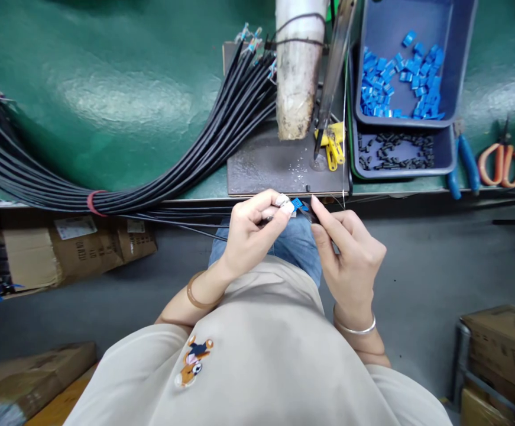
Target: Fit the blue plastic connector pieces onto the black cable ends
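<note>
My left hand [257, 228] pinches a blue connector [298, 205] at the end of a black cable, just off the bench's front edge. Facing it from the right, my right hand [348, 248] is closed on a small black tool [309, 214], whose tip meets the connector. The tool's exact kind cannot be made out. A bundle of black cables [186, 177], tied with a red band [93, 203], curves across the bench to the left. Above my hands lies a dark board [261, 168] with white specks, and a yellow tool [334, 148] rests at its right side.
A blue-grey bin [454, 65] of blue connectors overlaps a lower bin [447, 160] of small black parts. Blue-handled pliers [467, 163] and orange-handled scissors [503, 163] lie right of them. A wrapped white cylinder [300, 71] hangs over the board. Cardboard boxes [80, 245] sit below the bench.
</note>
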